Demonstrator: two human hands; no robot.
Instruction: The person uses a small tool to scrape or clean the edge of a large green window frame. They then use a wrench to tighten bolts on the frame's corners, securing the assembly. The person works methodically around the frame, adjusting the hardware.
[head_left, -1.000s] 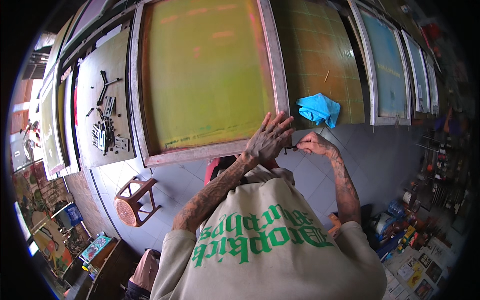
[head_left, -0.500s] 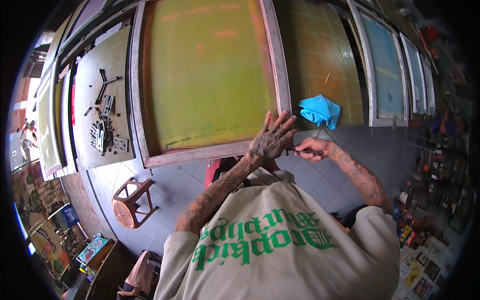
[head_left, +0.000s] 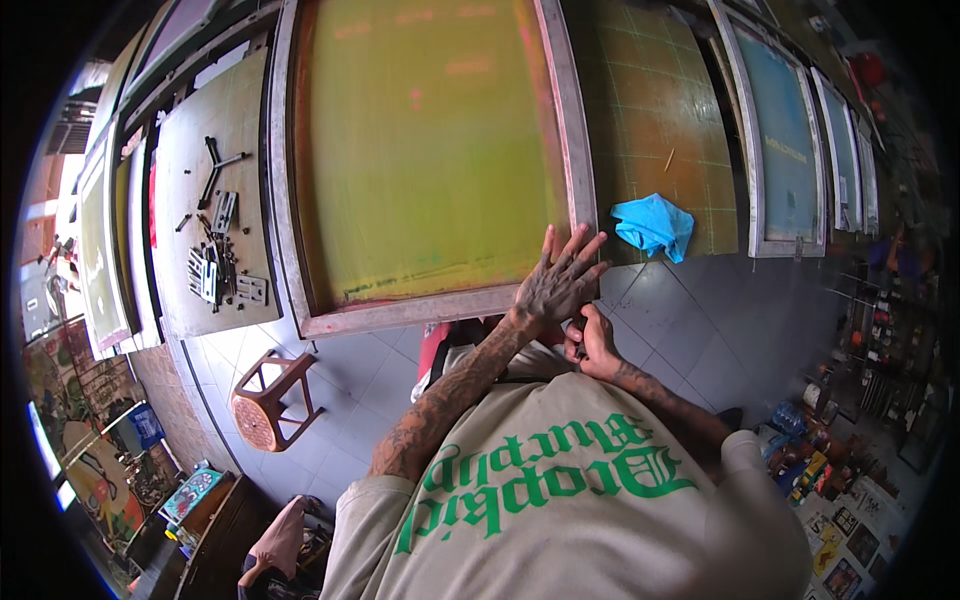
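My left hand (head_left: 556,288) lies flat with fingers spread on the near right corner of a large screen-printing frame (head_left: 400,314). Yellow-green mesh (head_left: 430,160) fills that frame. Just below the same corner, my right hand (head_left: 598,345) is curled closed at the frame's edge. Its fingers cover most of a slim dark tool (head_left: 578,350), of which only a small part shows, so its exact kind stays unclear. A crumpled blue cloth (head_left: 654,226) lies beyond my right hand on a brownish printing board (head_left: 660,130).
Metal brackets (head_left: 210,278), bolts and a dark three-armed part (head_left: 212,172) rest on a board (head_left: 185,310) at left. More framed screens (head_left: 775,150) stand to the right. A brown plastic stool (head_left: 262,418) is on the tiled floor (head_left: 350,385). Shelves with goods line the far right.
My right hand has come left and nearer the frame's corner, curling from a palm-up hold on the slim dark tool into a tighter grip. My left hand stays on the corner. The view has shifted slightly.
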